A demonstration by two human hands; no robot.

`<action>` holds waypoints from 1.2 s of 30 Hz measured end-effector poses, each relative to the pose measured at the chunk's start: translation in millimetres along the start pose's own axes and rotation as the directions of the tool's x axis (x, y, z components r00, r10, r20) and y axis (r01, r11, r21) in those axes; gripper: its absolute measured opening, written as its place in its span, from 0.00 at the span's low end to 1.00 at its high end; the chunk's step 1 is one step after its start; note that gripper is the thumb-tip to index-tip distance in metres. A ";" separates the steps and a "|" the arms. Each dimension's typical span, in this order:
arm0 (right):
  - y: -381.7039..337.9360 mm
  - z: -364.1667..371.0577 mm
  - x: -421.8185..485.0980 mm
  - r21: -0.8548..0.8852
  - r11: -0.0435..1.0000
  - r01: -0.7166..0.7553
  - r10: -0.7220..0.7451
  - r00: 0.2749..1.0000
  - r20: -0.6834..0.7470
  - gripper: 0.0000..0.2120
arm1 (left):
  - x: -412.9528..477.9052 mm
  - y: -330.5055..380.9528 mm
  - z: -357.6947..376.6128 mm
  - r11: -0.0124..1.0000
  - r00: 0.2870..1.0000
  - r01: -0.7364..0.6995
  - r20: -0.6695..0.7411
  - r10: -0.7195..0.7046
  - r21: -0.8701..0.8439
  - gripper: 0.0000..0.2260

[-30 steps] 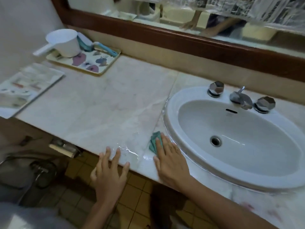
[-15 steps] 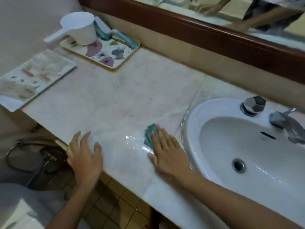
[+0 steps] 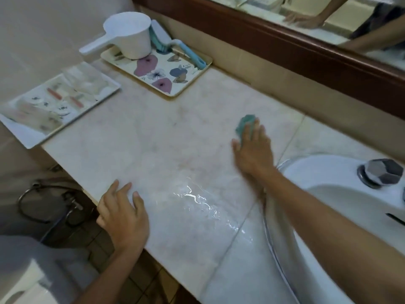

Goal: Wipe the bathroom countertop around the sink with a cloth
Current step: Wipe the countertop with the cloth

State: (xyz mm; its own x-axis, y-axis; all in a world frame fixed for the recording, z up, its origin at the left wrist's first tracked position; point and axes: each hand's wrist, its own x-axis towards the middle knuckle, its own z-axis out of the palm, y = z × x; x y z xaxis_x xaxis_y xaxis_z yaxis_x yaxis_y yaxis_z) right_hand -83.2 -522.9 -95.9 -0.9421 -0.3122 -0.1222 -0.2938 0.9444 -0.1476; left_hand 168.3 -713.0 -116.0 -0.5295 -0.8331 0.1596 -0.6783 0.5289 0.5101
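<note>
**Marble bench wipe: partly done**

Marble bench (image 3: 153, 139), smooth and pale-veined, carries a glossy wet film (image 3: 197, 198) near its front edge. The duller rear area, judged unwiped, is left to do. Teal cloth (image 3: 246, 122), soft and bunched, lies mid-bench just left of the glazed oval sink (image 3: 306, 170), pressed under the right grip (image 3: 252, 148), whose fingers are flat, not clenched. Left grip (image 3: 125, 213) rests released, palm down, at the front edge.

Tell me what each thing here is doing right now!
cloth: bunched, pressed under the right hand.
right hand: fingers straight, on the cloth, beside the sink.
left hand: flat on the countertop edge, holding nothing.
countertop: wet and shiny near the front.
scoop: upright on the flowered tray.
brush: lying on that tray.
</note>
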 end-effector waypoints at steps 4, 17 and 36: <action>-72.9 31.7 -127.9 0.107 0.902 0.418 -0.420 0.908 -0.002 0.30 | -1.0 1.8 -2.6 0.998 1.000 0.012 -0.020 -0.013 -0.064 0.11; -10.4 2.4 0.0 -0.022 0.998 0.059 -0.059 0.998 0.004 0.33 | -1.1 1.4 -2.0 0.993 1.000 0.022 -0.018 -0.024 -0.119 0.14; -60.8 21.1 -67.9 -0.028 0.978 0.206 -0.206 0.979 -0.004 0.30 | -2.9 -31.5 3.8 0.957 0.999 0.020 -0.037 -0.032 -0.291 0.18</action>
State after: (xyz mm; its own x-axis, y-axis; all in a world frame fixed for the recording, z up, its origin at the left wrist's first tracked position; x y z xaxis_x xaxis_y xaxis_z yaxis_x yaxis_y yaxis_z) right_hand 2.1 -561.3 -99.3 -0.8621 -0.4994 -0.0855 -0.4855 0.8625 -0.1424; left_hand 189.3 -726.6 -135.8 -0.4884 -0.8549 0.1746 -0.5113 0.4426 0.7367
